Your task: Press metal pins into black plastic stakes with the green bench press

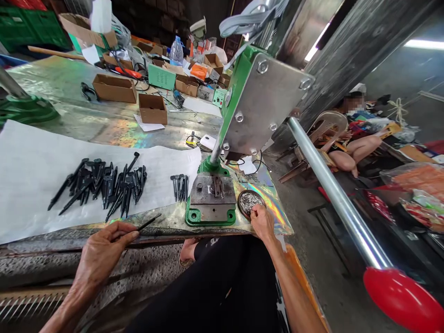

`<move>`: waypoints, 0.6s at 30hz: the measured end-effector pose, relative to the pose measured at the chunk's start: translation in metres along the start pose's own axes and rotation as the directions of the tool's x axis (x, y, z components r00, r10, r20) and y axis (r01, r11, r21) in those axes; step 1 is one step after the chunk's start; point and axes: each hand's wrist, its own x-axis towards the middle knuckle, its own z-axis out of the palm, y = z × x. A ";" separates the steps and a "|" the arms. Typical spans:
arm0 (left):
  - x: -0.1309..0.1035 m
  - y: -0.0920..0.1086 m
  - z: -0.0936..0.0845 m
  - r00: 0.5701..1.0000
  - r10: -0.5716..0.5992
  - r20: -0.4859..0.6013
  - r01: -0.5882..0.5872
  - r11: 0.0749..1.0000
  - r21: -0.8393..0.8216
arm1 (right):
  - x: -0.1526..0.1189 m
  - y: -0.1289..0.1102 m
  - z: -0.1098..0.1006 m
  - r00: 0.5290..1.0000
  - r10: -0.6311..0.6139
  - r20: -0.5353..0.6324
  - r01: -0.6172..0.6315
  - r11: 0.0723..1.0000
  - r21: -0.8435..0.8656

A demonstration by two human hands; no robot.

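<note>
Between the thumb and fingers of my left hand [111, 240] is a thin black stick-like part [150, 222], its tip pointing right over the table's front edge. My right hand [262, 220] has its fingertips pinched together at a round dish [239, 205] of small silvery metal pieces [249, 200]; whether a piece is between them is hidden. Between my hands stands a green hand press [210, 216] with a steel bed. A loose pile of black pointed parts [104, 182] lies on white sheeting, and a smaller row of them [179, 186] lies beside the press.
The press's long steel lever [340, 194] with a red knob [404, 298] slants down at my right. Small cardboard boxes [114, 89], a green device [161, 77] and a water bottle [176, 52] crowd the table's back. Another person [357, 148] sits at far right.
</note>
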 end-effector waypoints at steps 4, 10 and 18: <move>-0.014 0.001 0.004 0.966 -0.188 0.180 0.250 0.864 -0.437 | 0.001 0.007 0.002 1.000 -0.005 -0.015 0.007 0.994 0.108; -0.037 0.016 0.021 0.862 -0.295 0.413 0.486 0.711 -0.508 | 0.002 0.013 0.002 0.999 -0.015 -0.033 0.024 0.952 0.304; -0.056 0.041 0.046 0.837 -0.091 0.540 0.402 0.771 -0.494 | -0.001 0.009 -0.004 0.997 0.050 -0.058 -0.013 0.856 0.517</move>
